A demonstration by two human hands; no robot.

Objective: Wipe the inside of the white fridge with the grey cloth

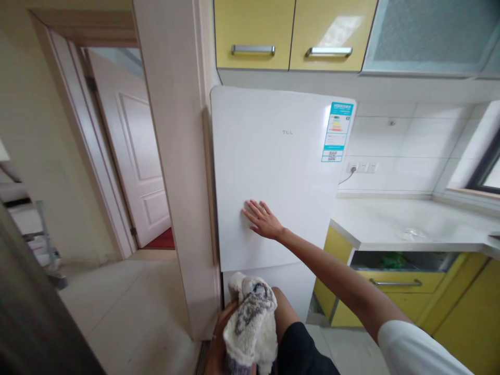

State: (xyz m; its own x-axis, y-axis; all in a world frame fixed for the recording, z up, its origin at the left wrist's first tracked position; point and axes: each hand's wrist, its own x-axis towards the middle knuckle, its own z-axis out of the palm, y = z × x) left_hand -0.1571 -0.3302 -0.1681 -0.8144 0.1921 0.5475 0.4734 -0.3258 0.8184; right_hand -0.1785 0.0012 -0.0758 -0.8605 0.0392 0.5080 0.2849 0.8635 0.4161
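My right hand [264, 220] lies flat on the upper door of a white refrigerator [273, 177], its fingers stretched out and a little apart. Low in the middle, in front of the lower door, is a bunched fluffy cloth [252, 323], off-white with grey-brown patches. The cloth covers my left hand, so those fingers do not show; the cloth seems held up by that hand. Bent legs show on either side of it. An energy label [337, 132] is stuck at the door's upper right.
Yellow wall cabinets [253, 31] hang above the refrigerator. To the right are a white countertop [378, 219], a yellow drawer [394, 291] and a wall socket [362, 167] with a plug. A wooden door frame [172, 156] stands close on the left, with a half-open door [130, 140] beyond.
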